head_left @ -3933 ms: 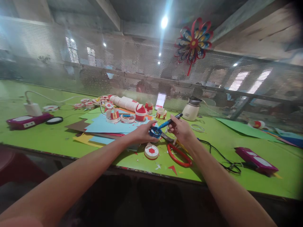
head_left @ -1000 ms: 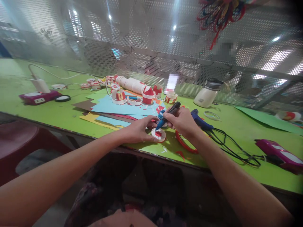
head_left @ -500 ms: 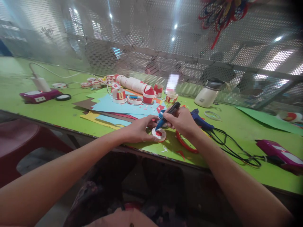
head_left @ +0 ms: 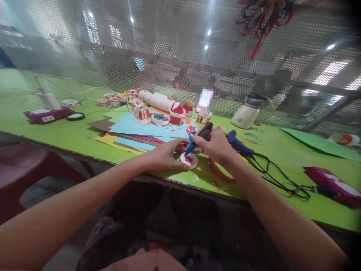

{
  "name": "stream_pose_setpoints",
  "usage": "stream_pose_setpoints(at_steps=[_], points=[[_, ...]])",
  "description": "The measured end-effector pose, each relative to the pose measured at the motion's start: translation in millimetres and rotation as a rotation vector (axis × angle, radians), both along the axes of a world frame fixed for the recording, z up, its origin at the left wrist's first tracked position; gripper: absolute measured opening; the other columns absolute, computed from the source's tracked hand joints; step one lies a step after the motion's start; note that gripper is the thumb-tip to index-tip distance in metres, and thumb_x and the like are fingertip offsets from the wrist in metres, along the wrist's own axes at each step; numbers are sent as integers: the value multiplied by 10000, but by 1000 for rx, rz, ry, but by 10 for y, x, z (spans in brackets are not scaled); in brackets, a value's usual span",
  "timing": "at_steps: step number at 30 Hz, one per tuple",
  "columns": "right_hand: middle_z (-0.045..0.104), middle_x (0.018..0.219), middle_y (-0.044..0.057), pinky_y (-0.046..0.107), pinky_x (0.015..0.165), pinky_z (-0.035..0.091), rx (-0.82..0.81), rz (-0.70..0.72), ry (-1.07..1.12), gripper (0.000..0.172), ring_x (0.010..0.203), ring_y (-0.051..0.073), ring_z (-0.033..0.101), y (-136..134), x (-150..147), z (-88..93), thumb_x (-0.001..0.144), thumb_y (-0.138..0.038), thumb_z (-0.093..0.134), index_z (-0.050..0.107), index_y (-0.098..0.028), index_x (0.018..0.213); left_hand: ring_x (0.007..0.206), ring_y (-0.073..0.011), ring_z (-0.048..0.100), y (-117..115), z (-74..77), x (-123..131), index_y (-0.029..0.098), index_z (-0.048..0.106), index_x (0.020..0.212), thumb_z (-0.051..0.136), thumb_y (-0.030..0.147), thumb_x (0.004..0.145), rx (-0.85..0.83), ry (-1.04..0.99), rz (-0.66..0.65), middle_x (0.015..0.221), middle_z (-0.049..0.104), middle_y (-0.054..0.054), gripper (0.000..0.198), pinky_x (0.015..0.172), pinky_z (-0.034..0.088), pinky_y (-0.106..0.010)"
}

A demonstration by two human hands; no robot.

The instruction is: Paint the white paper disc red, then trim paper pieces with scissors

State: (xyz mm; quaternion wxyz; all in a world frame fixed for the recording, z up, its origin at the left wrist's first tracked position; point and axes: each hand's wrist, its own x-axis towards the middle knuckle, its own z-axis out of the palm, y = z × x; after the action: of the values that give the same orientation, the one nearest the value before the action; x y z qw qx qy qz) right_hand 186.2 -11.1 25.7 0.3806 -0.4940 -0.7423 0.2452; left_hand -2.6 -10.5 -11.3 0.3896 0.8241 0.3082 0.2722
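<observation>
My right hand (head_left: 217,145) is closed around a marker pen (head_left: 206,130) with a dark body and a blue front end. The pen slants down to the left, its tip at the upper left of a small round white disc (head_left: 192,164). On the disc's face are a red angular patch (head_left: 188,160) and thin dark lines. My left hand (head_left: 167,154) grips the disc's left edge between thumb and fingers; some fingertips are hidden behind it. White and red paper scraps (head_left: 195,178) lie just in front of the disc.
Coloured paper sheets (head_left: 132,126) are stacked behind my left hand, with cut paper cups (head_left: 177,113) on them. Right of my right hand lie a red ring (head_left: 222,173), a blue glue gun (head_left: 239,145) and its cable. A kettle (head_left: 246,113) and purple power strips (head_left: 334,184) stand farther out.
My right hand and the marker have shifted very slightly left over the disc. My left hand stays in place on the disc. Behind the perforated screen, a dark figure at right has moved.
</observation>
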Motion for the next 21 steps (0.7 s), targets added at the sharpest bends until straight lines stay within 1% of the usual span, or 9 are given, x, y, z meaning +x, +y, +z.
stream_pose_setpoints(at_steps=[4,7,10,13,15,17,21], points=[[485,503,-24,254,475,297,87,33,-86,261,477,93,426,-14,-9,8,794,-307,527,508,-169,573,1129,-238,574,-1,1,3,177,431,1264,713,438,713,11,10,10,1255,584,-123,671,936,460,-367],[476,501,-28,250,472,289,103,35,-98,282,476,86,416,-19,-18,5,792,-302,532,472,-177,547,1117,-237,579,-4,5,7,182,435,1270,710,417,713,2,14,6,1242,590,-120,665,924,463,-367],[474,496,-33,250,466,293,109,-14,-36,237,465,88,419,-19,-15,-3,775,-299,541,497,-174,579,1130,-245,575,-1,4,4,184,437,1266,716,443,700,3,26,22,1235,597,-119,681,931,457,-367],[452,471,-53,249,450,299,104,-99,135,183,435,86,393,-10,6,-7,753,-312,563,521,-174,640,1148,-253,567,1,3,-4,183,437,1268,722,498,681,20,52,53,1229,602,-117,725,938,450,-358],[440,461,-65,245,436,293,88,-115,222,168,419,82,374,6,22,-14,744,-318,576,525,-177,668,1153,-254,566,-3,5,-7,179,436,1271,717,512,682,27,65,55,1224,607,-118,733,933,450,-348],[438,460,-69,243,432,288,85,-104,230,156,417,82,373,27,35,-28,737,-312,581,524,-180,676,1159,-249,565,-9,9,-7,179,440,1267,710,507,694,31,65,48,1230,605,-116,714,935,446,-338],[445,462,-62,244,444,296,91,-106,170,158,432,83,381,54,41,-50,724,-301,579,515,-181,644,1173,-247,561,-16,14,-2,181,455,1248,709,489,699,37,51,42,1243,602,-115,679,946,443,-338]])
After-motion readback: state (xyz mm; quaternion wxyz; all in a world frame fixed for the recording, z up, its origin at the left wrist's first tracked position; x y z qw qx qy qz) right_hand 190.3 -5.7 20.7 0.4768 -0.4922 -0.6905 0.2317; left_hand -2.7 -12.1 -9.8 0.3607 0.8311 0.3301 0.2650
